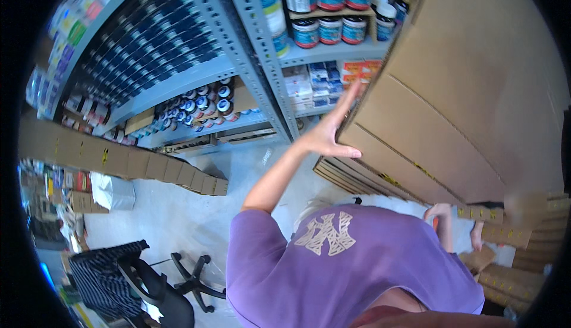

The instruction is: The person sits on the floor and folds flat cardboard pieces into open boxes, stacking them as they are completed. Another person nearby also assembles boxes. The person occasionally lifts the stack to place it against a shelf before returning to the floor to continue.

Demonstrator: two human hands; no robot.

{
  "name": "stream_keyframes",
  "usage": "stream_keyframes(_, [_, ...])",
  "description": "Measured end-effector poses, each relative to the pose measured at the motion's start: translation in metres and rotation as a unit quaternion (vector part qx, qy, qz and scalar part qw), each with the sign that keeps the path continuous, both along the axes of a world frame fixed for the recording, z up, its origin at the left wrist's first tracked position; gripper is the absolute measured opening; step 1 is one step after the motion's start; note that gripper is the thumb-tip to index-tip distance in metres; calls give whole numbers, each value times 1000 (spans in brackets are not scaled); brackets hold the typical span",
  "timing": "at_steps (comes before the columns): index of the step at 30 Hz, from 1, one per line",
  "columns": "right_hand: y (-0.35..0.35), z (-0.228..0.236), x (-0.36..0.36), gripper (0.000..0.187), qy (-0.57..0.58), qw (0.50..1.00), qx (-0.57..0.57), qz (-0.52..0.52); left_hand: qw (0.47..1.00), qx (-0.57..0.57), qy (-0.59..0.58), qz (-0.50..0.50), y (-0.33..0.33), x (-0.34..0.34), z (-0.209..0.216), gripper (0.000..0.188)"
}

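My left hand [326, 136] is stretched out at the left edge of a large brown cardboard carton [476, 84]. Its thumb is spread from the fingers, which lie extended along the carton's side. The carton stands tall on my right, with straight seams across its lower part. Under its near edge is a stack of flat cardboard layers [345, 176]. My right arm [443, 227] comes out of a purple sleeve beside the carton's lower end; the fingers of that hand cannot be made out.
Grey metal shelves [238, 36] ahead hold dark jars [330, 30], capped bottles [202, 102] and small boxes [324, 84]. A row of cartons [148, 164] stands at left. Behind it are a white bag [113, 191] and a wheeled chair [157, 286]. More cardboard [505, 280] lies at lower right.
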State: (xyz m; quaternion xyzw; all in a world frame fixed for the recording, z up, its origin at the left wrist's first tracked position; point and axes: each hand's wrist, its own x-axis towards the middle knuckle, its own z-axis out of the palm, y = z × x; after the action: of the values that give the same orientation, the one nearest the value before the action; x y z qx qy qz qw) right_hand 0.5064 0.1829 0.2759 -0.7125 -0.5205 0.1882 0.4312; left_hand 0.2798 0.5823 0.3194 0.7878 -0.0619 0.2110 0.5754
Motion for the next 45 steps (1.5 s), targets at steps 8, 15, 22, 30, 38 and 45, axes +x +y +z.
stream_keyframes(8, [92, -39, -43, 69, 62, 991, -34, 115, 962, -174, -12, 211, -13, -97, -38, 108])
stream_keyframes(15, [289, -16, -98, 128, 53, 970, 125, 203, 901, -181, -155, 362, 84, -212, -76, 88])
stream_keyframes(22, [400, -25, -121, 148, 119, 934, 156, 298, 851, -188, -172, 460, 127, -242, -72, 89])
stream_keyframes(30, [391, -15, -126, 147, 186, 922, 179, 289, 834, -188, -142, 498, 123, -266, -80, 93])
stream_keyframes(38, [368, -2, -111, 141, 112, 944, 182, 251, 821, -128, -90, 550, 99, -262, -77, 96])
stream_keyframes(45, [318, 30, -76, 90, 101, 932, 305, 168, 772, -3, -183, 609, 58, -199, -17, 82])
